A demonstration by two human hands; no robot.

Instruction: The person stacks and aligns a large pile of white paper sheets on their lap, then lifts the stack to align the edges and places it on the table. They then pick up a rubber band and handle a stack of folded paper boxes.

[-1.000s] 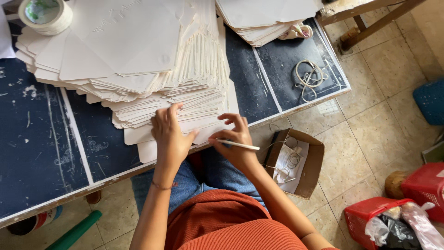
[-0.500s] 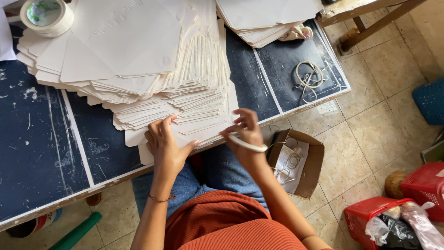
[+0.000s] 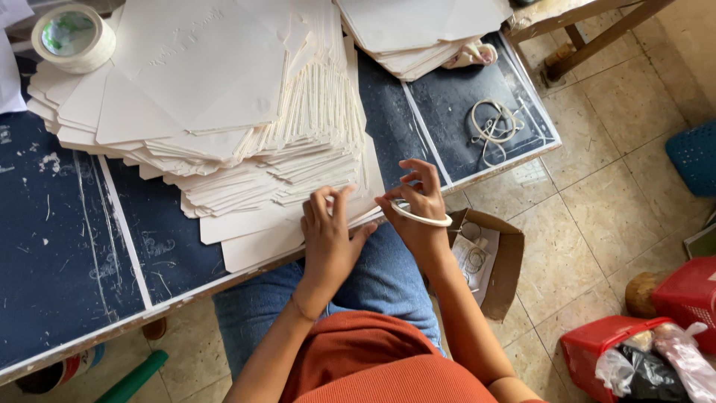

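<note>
Left hand: I see my left hand [image 3: 328, 242] at the near edge of the paper stack [image 3: 246, 134], fingers spread and curled loosely, fingertips touching the lowest sheets; it clamps nothing.
Right hand: my right hand [image 3: 418, 213] sits just right of the stack's near corner, fingers partly bent around a white rubber band [image 3: 421, 218], which loops across the palm side and is stretched over the fingers.
Paper stack: a tall fanned pile of white cut sheets on the dark blue table [image 3: 67, 254], leaning toward the near edge.
Tape roll: a roll of tape [image 3: 73, 37] rests on the stack's far left corner.
Loose bands: a tangle of white bands [image 3: 494, 123] lies on the table well right of the stack.
Second pile: another pile of sheets [image 3: 425, 30] lies beyond the stack's right side.
Box: an open cardboard box [image 3: 488, 257] stands on the tiled floor, below and right of the stack, just beside my right hand.
</note>
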